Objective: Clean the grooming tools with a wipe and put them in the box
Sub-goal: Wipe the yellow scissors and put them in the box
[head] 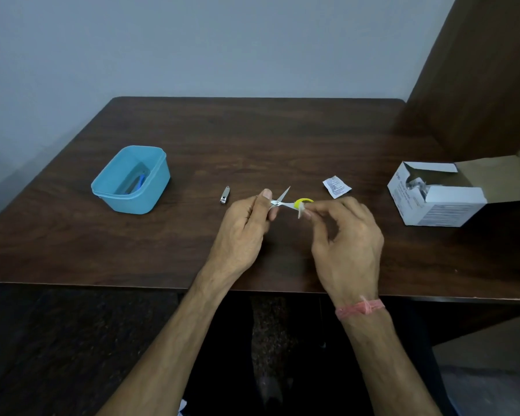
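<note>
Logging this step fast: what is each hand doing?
Left hand: holding the scissors.
Right hand: pinching a wipe against them.

A dark wooden table (282, 139) stands against a plain pale grey wall (192, 43), brown wooden panel (478, 70) at right.

A single head-worn wide-angle view looks forward and down from above the near edge of the dark wooden table (282, 139); the far wall fills its top.
</note>
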The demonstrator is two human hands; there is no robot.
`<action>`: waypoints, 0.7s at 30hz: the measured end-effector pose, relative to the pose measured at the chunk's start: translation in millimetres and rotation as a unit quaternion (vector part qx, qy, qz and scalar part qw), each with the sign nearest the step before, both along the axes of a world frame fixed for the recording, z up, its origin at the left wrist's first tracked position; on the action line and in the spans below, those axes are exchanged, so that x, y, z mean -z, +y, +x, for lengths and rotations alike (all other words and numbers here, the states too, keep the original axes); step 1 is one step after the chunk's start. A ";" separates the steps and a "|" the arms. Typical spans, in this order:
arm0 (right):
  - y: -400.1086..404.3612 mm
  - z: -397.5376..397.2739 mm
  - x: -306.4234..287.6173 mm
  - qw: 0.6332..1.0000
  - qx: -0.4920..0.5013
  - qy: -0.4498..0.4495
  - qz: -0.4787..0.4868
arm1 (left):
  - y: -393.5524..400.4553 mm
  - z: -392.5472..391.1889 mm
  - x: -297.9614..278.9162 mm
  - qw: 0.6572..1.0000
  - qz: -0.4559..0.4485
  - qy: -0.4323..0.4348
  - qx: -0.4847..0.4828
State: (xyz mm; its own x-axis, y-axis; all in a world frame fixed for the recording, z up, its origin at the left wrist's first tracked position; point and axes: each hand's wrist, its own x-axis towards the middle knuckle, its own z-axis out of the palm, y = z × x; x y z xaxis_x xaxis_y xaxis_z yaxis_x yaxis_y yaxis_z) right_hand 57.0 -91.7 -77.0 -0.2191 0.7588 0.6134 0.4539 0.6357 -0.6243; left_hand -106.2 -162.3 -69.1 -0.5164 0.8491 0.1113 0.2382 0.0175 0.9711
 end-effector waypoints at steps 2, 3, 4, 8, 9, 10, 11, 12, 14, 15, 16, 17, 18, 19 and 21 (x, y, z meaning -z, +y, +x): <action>-2.3 -1.5 -3.5 1.000 -0.004 -0.021 0.006 | 0.9 0.1 -0.2 1.000 -0.002 0.006 0.005; -3.2 -4.6 -5.9 0.999 -0.013 -0.029 0.011 | 0.8 -0.9 0.3 1.000 -0.003 0.008 0.001; -3.4 -7.1 -7.9 0.999 -0.026 -0.031 0.011 | 0.2 -2.1 0.7 1.000 -0.003 0.005 -0.005; 6.1 1.3 -10.7 0.998 -0.046 -0.029 -0.007 | -0.9 -1.3 -1.6 1.000 0.001 -0.010 -0.013; 8.7 5.7 -10.0 0.998 -0.046 -0.032 -0.016 | -0.6 0.2 -2.3 1.000 0.001 -0.011 -0.012; 8.8 8.3 -9.4 0.998 -0.045 -0.037 -0.024 | -1.0 1.1 -3.0 1.000 0.001 -0.009 -0.009; 7.9 9.1 -9.3 0.998 -0.043 -0.044 -0.026 | -1.0 1.6 -3.7 1.000 0.000 -0.007 -0.007; 5.8 7.8 -9.7 0.998 -0.041 -0.051 -0.023 | -1.1 1.6 -3.9 1.000 -0.001 -0.006 -0.005; 0.8 0.1 -12.5 0.997 -0.039 -0.059 -0.011 | -1.9 -0.8 -4.1 1.000 -0.003 -0.006 -0.007; -1.5 -3.4 -14.0 0.997 -0.038 -0.061 -0.005 | -2.0 -1.7 -3.7 1.000 -0.004 -0.005 -0.008; -2.9 -5.2 -14.9 0.997 -0.036 -0.062 -0.002 | -1.8 -2.1 -3.5 1.000 -0.004 -0.007 -0.008; -3.3 -4.8 -14.9 0.998 -0.031 -0.061 -0.003 | -1.7 -2.2 -3.6 1.000 -0.004 -0.011 -0.006; -3.0 -2.7 -14.4 0.998 -0.027 -0.060 -0.005 | -2.0 -1.8 -4.4 1.000 -0.003 -0.014 -0.005; -2.4 0.6 -13.4 0.998 -0.021 -0.059 -0.008 | -2.8 -1.0 -5.2 1.000 -0.003 -0.015 -0.003; -0.4 7.6 -11.9 0.998 -0.008 -0.058 -0.008 | -3.2 0.0 -5.8 1.000 -0.003 -0.014 0.005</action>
State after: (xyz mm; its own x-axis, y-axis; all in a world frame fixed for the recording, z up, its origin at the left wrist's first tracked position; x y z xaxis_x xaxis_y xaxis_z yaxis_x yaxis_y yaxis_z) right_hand 64.6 -92.1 -65.0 -0.2997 0.7643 0.5710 0.5136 0.6337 -0.5785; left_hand -106.3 -165.5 -63.3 -0.5109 0.8547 0.0918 0.2118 0.0216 0.9771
